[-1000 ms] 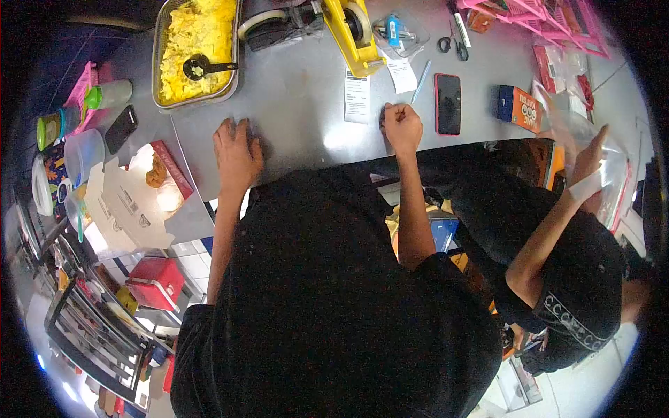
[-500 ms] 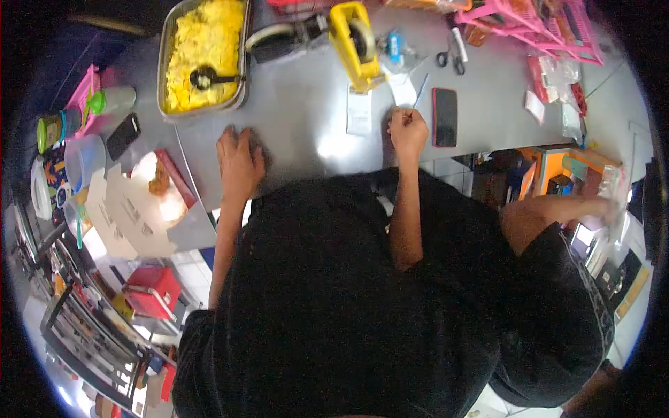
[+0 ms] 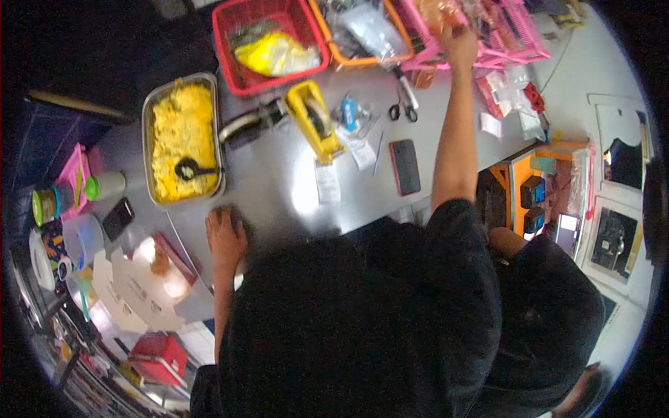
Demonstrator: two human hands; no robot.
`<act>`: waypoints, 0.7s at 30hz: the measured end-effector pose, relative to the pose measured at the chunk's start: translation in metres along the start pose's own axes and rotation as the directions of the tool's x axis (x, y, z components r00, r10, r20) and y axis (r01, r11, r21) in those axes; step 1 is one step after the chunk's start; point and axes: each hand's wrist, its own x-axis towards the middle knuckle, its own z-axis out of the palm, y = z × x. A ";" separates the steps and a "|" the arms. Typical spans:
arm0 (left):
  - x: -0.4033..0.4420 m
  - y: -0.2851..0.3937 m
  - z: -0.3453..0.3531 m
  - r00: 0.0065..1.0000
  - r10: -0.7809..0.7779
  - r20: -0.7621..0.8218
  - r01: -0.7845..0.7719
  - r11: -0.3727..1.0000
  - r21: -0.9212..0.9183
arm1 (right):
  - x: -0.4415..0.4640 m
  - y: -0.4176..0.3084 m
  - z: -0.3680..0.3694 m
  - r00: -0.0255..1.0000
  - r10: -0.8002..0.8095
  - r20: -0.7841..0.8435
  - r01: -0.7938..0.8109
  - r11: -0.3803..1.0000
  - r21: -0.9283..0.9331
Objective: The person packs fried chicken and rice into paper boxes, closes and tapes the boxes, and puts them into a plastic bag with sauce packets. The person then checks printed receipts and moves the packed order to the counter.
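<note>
My left hand (image 3: 226, 238) rests on the metal table (image 3: 265, 202) with its fingers apart and nothing in it. It is just below a tray of yellow food (image 3: 182, 129) that has a black scoop (image 3: 187, 168) in it. My right arm is stretched forward, and my right hand (image 3: 460, 49) is at a pink basket (image 3: 505, 35), over orange-brown packets (image 3: 437, 12). Its fingertips are blurred, and whether they grip a packet is unclear. A yellow tape dispenser (image 3: 313, 122), paper slips (image 3: 327, 182) and a red-edged phone (image 3: 405, 167) lie between my hands.
A red basket (image 3: 223, 52) and an orange basket (image 3: 334, 56) stand at the back. Scissors (image 3: 403, 111) lie before them. An open food box (image 3: 132, 292) and a dark phone (image 3: 118, 219) are at left. A co-worker in black (image 3: 550, 320) is at my right.
My right hand has left its place near the paper slips and reached forward to the pink basket. The view has shifted, showing more of the baskets. The co-worker's forearm has lowered mostly out of sight.
</note>
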 end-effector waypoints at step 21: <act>0.013 0.005 -0.006 0.999 -0.053 0.010 0.053 0.999 -0.010 | 0.063 0.051 0.108 0.657 -0.643 0.393 0.744 0.473 -0.472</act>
